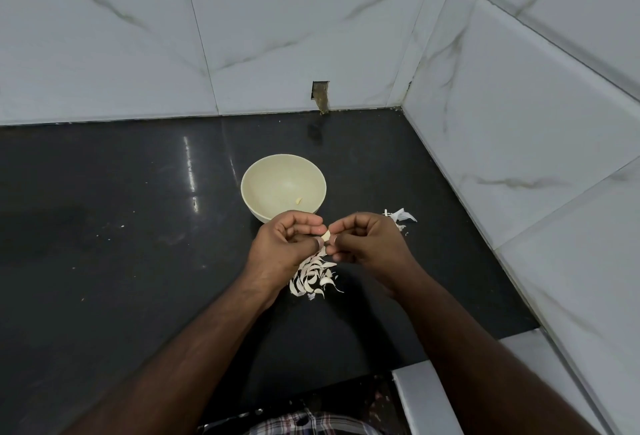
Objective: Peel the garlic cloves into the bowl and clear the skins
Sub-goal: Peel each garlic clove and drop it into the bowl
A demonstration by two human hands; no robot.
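The black countertop [121,261] fills your view, walled at 12 and 3 o'clock by white marble-veined tiles [277,36], with one small dark notch [320,96] cut into the wall's foot at 12 o'clock. One cream bowl [283,188] stands on the counter just beyond your hands, at their 12 o'clock, and one small pale piece of garlic [298,200] lies inside it near the front. Your two forearms come up from 6 o'clock and meet over the counter, knuckles raised and fingers curled inward. Your left hand [285,244] pinches a single garlic clove [326,235] between thumb and forefinger, and your right hand [365,238] closes its fingertips on the same clove from the 3 o'clock side. Directly below your hands, at their 6 o'clock, one loose heap of cloves and skins [313,278] lies on the counter, too tangled to count, partly covered by your left wrist. A smaller cluster of papery skins [401,217] lies at the right hand's 2 o'clock, partly behind it. A few white flecks [122,226] dot the counter at 9 o'clock.
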